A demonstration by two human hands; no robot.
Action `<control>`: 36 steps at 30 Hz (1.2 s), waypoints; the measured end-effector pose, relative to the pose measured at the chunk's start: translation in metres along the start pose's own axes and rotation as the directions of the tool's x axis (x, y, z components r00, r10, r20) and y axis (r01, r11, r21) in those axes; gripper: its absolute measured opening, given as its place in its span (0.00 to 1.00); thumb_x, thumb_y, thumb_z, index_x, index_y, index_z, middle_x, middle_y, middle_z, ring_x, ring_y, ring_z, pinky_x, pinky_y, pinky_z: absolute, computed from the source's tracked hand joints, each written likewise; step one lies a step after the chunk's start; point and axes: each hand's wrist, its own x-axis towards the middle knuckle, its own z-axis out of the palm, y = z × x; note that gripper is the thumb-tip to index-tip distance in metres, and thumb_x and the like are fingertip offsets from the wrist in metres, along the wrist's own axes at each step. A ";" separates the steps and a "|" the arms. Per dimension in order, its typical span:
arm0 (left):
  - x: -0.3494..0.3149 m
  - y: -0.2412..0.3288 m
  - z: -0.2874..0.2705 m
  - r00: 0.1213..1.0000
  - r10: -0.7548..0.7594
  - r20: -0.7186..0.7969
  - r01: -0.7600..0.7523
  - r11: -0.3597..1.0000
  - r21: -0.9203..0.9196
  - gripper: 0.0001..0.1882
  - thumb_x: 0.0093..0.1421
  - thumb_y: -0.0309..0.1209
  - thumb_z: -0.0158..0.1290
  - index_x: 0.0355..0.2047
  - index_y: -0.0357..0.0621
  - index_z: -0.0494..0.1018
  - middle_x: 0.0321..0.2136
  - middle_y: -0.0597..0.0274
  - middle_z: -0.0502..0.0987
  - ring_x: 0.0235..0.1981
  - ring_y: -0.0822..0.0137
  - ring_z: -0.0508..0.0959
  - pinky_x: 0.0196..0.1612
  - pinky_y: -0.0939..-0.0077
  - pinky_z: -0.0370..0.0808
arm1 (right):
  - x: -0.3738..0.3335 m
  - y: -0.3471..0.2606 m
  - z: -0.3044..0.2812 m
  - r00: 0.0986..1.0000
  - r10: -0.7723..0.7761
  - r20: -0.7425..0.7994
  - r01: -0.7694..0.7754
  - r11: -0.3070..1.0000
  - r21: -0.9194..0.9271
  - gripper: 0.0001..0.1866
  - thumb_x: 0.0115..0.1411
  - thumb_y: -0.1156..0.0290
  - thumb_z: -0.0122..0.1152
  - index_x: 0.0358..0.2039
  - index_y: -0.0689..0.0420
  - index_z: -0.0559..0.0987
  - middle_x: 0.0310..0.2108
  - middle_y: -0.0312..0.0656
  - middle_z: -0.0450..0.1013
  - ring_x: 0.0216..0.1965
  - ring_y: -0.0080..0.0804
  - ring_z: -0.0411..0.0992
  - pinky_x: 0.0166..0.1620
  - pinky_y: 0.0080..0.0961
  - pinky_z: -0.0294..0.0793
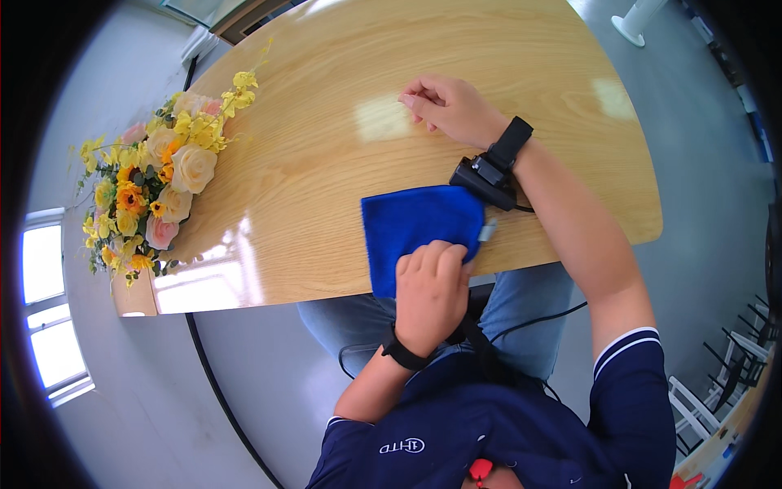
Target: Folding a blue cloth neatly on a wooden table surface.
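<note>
A blue cloth (415, 216) lies flat near the table's front edge, a small pale tag at its right side. My left hand (432, 277) rests on its near right part, the fingers bent and closed on the fabric; the fingertips are hidden beneath the hand. Further off to the right, my right hand (454, 106) is over the wooden tabletop, apart from the cloth. Its fingers curl in loosely toward the thumb, and nothing shows between them. A black device on a strap (493, 171) sits at the right wrist, just beyond the cloth's far right corner.
The light wooden table (326, 138) has a rounded right end. At its left stands a bunch of yellow, cream and pink flowers (163, 183). Black cables (538, 320) run by my legs below the front edge. Chairs (692, 407) stand at the lower right.
</note>
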 end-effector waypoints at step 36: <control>-0.011 -0.013 -0.011 0.989 -0.125 -0.077 0.134 0.982 0.133 0.10 0.49 0.23 0.51 0.34 0.39 0.66 0.31 0.53 0.68 0.35 0.53 0.68 0.37 0.64 0.61 | 0.003 0.009 0.000 0.999 -0.039 -0.016 0.038 0.999 -0.021 0.11 0.59 0.66 0.50 0.34 0.63 0.72 0.23 0.34 0.69 0.26 0.17 0.67 0.28 0.14 0.68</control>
